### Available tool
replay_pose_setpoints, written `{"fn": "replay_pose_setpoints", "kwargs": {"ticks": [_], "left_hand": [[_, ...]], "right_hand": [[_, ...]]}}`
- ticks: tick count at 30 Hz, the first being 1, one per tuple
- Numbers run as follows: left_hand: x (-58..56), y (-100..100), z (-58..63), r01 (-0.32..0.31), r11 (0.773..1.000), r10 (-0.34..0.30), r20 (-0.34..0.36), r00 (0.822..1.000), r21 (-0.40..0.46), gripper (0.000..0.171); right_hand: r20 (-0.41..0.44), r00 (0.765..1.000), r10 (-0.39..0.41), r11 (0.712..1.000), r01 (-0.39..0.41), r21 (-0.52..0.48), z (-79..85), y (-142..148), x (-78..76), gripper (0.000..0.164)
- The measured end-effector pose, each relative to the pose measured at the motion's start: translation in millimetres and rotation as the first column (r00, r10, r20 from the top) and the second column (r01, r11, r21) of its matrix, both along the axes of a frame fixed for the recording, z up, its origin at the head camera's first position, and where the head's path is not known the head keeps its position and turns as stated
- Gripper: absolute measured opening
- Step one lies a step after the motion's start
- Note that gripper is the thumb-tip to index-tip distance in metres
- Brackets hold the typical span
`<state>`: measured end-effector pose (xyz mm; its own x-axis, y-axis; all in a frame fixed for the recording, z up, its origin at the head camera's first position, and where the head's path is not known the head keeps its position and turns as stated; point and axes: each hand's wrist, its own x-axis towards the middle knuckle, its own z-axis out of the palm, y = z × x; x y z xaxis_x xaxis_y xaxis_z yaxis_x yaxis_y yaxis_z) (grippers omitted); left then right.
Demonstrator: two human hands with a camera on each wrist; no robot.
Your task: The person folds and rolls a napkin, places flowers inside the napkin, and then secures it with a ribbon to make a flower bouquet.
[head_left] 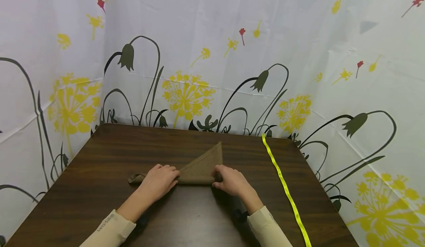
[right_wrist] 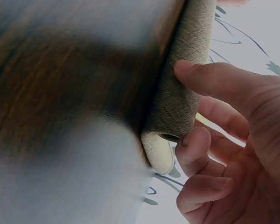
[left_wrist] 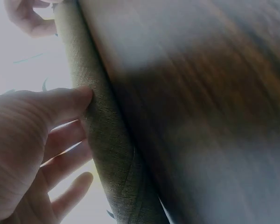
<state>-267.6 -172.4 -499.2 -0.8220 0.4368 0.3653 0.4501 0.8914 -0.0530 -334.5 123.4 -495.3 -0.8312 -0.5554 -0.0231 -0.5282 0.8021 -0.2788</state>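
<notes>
A brown cloth (head_left: 200, 168) lies on the wooden table, its near edge rolled into a tube and its far part a flat triangle pointing away. My left hand (head_left: 160, 180) grips the roll left of its middle, the thumb on the near side, as the left wrist view shows on the rolled cloth (left_wrist: 107, 126). Near the roll's right end, my right hand (head_left: 231, 180) holds it between thumb and fingers. In the right wrist view the open end of the rolled cloth (right_wrist: 177, 107) shows beside the curled fingers. A narrow end sticks out left of my left hand.
A yellow tape strip (head_left: 282, 182) runs down the right side of the dark wooden table (head_left: 199, 217). Behind and at both sides hangs a white curtain (head_left: 199, 25) printed with yellow, red and dark green flowers.
</notes>
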Motion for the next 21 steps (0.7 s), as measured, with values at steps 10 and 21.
{"fn": "replay_pose_setpoints", "kwargs": {"ticks": [10, 21], "left_hand": [[7.3, 1, 0.1, 0.021, 1.000, -0.021, 0.027, 0.999, 0.015, 0.035], [9.2, 0, -2.7, 0.074, 0.997, -0.075, 0.029, 0.997, 0.028, 0.028]], "right_hand": [[0.060, 0.998, 0.025, 1.000, -0.026, 0.003, 1.8, 4, 4.3, 0.029], [0.118, 0.991, 0.057, 0.997, -0.051, -0.055, 5.5, 11, 9.4, 0.027]]}}
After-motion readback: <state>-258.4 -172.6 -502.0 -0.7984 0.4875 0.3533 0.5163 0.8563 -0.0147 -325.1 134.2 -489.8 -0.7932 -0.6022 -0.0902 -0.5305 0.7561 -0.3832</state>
